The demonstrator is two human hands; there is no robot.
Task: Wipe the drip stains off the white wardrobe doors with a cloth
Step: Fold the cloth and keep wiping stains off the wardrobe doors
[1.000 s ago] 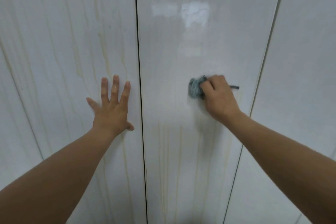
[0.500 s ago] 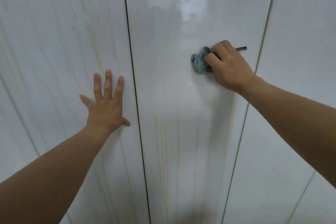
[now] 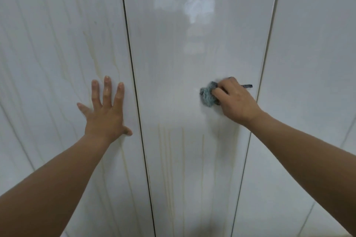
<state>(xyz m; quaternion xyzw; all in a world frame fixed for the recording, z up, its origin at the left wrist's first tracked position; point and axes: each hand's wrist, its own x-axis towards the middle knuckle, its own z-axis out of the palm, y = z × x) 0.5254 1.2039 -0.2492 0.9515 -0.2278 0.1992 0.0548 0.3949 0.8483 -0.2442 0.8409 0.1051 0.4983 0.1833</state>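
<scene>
My right hand grips a bunched blue-grey cloth and presses it against the middle white wardrobe door. A dark corner of the cloth pokes out to the right of my knuckles. Yellowish drip stains run down the lower part of this door, below the cloth. My left hand lies flat with spread fingers on the left door, which carries long yellowish streaks from top to bottom.
A dark vertical gap separates the left and middle doors. Another seam divides the middle door from the right door, which looks plain white. A bright reflection sits high on the middle door.
My right hand carried the cloth up the middle door, then back down to about mid-height. My left hand stayed flat on the left door.
</scene>
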